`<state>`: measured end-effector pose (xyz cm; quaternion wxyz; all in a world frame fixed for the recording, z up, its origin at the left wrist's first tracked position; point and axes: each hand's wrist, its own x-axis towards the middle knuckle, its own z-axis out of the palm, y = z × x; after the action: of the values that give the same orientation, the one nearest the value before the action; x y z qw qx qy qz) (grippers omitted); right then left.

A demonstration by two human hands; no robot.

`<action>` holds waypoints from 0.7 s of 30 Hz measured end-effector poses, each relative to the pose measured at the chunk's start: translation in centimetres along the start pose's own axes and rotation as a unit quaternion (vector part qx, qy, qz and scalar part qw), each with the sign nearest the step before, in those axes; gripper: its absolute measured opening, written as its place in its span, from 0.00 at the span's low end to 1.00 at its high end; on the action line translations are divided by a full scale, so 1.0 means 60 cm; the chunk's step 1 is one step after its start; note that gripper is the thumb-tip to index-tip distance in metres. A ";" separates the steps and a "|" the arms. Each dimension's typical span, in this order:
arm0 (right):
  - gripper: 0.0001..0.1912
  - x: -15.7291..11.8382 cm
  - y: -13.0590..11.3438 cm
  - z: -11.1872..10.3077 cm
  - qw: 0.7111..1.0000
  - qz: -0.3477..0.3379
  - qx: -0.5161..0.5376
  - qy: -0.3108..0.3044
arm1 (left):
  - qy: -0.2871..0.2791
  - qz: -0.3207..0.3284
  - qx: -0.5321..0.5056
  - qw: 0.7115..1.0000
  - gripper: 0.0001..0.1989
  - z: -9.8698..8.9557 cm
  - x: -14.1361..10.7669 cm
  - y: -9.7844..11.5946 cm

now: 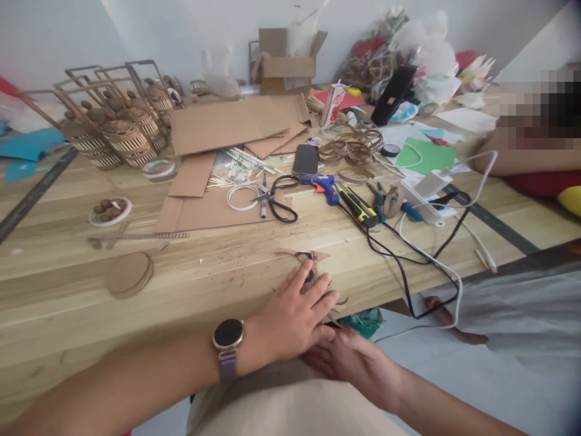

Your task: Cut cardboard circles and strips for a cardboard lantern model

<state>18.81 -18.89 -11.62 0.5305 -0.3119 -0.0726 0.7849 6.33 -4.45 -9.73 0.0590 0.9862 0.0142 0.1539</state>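
Brown scraps [320, 255], several, under one hand [293, 315]

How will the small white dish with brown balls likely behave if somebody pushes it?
The dish would probably slide, since it sits flat on the smooth-looking table. The brown balls may roll, being rounded and heaped inside.

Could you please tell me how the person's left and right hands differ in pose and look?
The left hand lies over brown scraps on the tabletop, while the right hand is lower, by its near edge. The left hand's fingers are spread; the right hand's are partly hidden. The left hand has a watch at its wrist; the right has none. Both are ungloved.
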 end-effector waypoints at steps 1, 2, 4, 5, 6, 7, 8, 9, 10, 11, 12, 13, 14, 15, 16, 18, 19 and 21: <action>0.25 -0.001 -0.004 0.003 1.000 0.004 0.018 -0.001 | -0.002 -0.001 0.004 1.000 0.29 -0.002 0.001 0.007; 0.26 -0.003 -0.008 0.006 0.999 0.006 0.030 0.009 | -0.004 0.003 0.007 1.000 0.30 -0.003 0.002 0.013; 0.28 -0.007 -0.014 0.015 0.998 0.008 0.045 0.049 | -0.007 0.012 0.008 1.000 0.31 0.000 0.005 0.028; 0.28 -0.010 -0.016 0.022 0.996 0.004 0.050 0.071 | -0.007 0.012 0.006 1.000 0.32 0.005 0.005 0.037; 0.28 -0.014 -0.016 0.029 0.994 -0.005 0.053 0.092 | -0.004 0.007 0.002 1.000 0.33 0.012 0.006 0.045; 0.29 -0.018 -0.016 0.037 0.992 -0.017 0.053 0.109 | 0.003 0.001 -0.004 1.000 0.35 0.020 0.006 0.054; 0.29 -0.023 -0.015 0.045 0.990 -0.029 0.049 0.127 | 0.013 -0.003 -0.012 1.000 0.38 0.029 0.006 0.063; 0.28 -0.030 -0.013 0.052 0.987 -0.039 0.044 0.147 | 0.023 -0.001 -0.022 0.999 0.40 0.039 0.007 0.072; 0.27 -0.036 -0.011 0.058 0.983 -0.048 0.039 0.172 | 0.032 0.007 -0.035 0.999 0.43 0.048 0.008 0.080; 0.25 -0.043 -0.009 0.063 0.977 -0.056 0.031 0.203 | 0.036 0.019 -0.051 0.998 0.46 0.054 0.010 0.088; 0.23 -0.050 -0.008 0.067 0.969 -0.065 0.020 0.236 | 0.036 0.035 -0.069 0.996 0.47 0.058 0.013 0.094; 0.21 -0.056 -0.007 0.068 0.960 -0.078 0.004 0.267 | 0.031 0.052 -0.089 0.994 0.47 0.058 0.018 0.100; 0.20 -0.063 -0.008 0.069 0.951 -0.096 -0.016 0.295 | 0.021 0.069 -0.109 0.991 0.46 0.055 0.025 0.105; 0.18 -0.069 -0.011 0.068 0.941 -0.119 -0.042 0.315 | 0.010 0.088 -0.127 0.988 0.44 0.048 0.033 0.108; 0.17 -0.077 -0.015 0.065 0.930 -0.146 -0.076 0.330 | -0.001 0.104 -0.140 0.985 0.42 0.037 0.043 0.110; 0.17 -0.100 -0.029 0.056 0.899 -0.207 -0.169 0.348 | -0.015 0.134 -0.150 0.979 0.39 0.007 0.066 0.111; 0.17 -0.116 -0.041 0.051 0.875 -0.235 -0.228 0.357 | -0.015 0.149 -0.150 0.977 0.37 -0.011 0.079 0.111; 0.19 -0.160 -0.073 0.038 0.803 -0.281 -0.344 0.397 | -0.011 0.177 -0.160 0.971 0.35 -0.046 0.104 0.107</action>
<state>23.27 -24.97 -3.88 0.5685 -0.7240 -0.2052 0.3324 11.47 -10.20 -4.45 0.1878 0.9526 -0.1855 0.1510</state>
